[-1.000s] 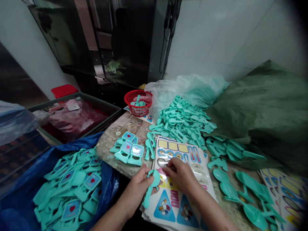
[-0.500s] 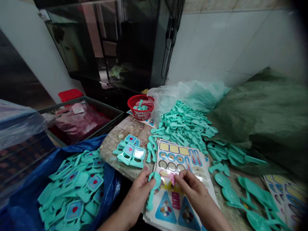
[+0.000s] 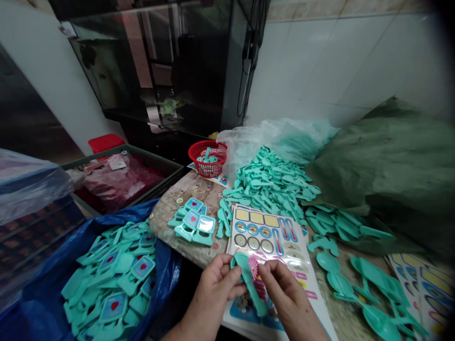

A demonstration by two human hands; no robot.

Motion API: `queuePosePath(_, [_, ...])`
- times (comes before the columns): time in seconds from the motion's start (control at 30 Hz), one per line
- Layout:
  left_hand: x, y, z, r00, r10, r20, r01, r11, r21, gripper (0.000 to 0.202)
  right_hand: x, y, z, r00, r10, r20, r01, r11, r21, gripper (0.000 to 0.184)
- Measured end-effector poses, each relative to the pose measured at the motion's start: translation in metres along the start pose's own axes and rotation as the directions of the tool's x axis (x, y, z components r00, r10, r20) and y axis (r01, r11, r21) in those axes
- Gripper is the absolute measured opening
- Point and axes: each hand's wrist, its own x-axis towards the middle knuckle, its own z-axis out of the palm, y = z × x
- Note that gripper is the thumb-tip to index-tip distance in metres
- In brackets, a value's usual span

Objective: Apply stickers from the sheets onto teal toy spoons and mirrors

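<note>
Between the hands, a teal plastic spoon-shaped piece [image 3: 250, 286] now has its handle angled down-right, not down-left as earlier. Left hand [image 3: 213, 296] closes around its round end; right hand [image 3: 288, 297] pinches a pink round sticker [image 3: 253, 267] right against it, no gap now. Under the hands lies a printed sticker sheet [image 3: 268, 237]; beyond it, a heap of teal pieces [image 3: 270, 187].

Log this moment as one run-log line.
left hand: teal plastic handled piece | right hand: pinching pink rosette sticker | beneath: white printed sticker sheet
</note>
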Motion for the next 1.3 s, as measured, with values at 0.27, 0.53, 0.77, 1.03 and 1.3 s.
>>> queuePosePath(0.27, [-0.003,-0.004,0.001,1.0,0.014,0.025,-0.014,1.0,0.023,0.022,0.004,0.01,0.001,0.997,-0.072,-0.007,0.07,0.983,-0.168,0.034])
queuePosePath(0.53, [-0.005,-0.004,0.002,1.0,-0.001,0.017,-0.001,0.997,0.075,0.022,0.003,0.008,0.002,0.989,-0.144,-0.036,0.128,0.949,-0.29,0.036])
queuePosePath(0.77, [-0.005,-0.004,0.002,1.0,-0.005,0.025,0.003,0.997,0.081,0.019,0.004,0.011,0.001,0.992,-0.123,-0.034,0.106,0.945,-0.31,0.037])
queuePosePath(1.03, [-0.004,-0.005,0.0,1.0,0.003,0.02,-0.005,0.996,0.088,0.019,0.004,0.011,0.002,0.99,-0.135,-0.047,0.114,0.942,-0.316,0.035])
queuePosePath(1.3, [-0.004,-0.006,0.0,1.0,0.012,0.007,-0.012,0.995,0.095,0.017,0.003,0.005,0.003,0.987,-0.148,-0.068,0.123,0.953,-0.277,0.035])
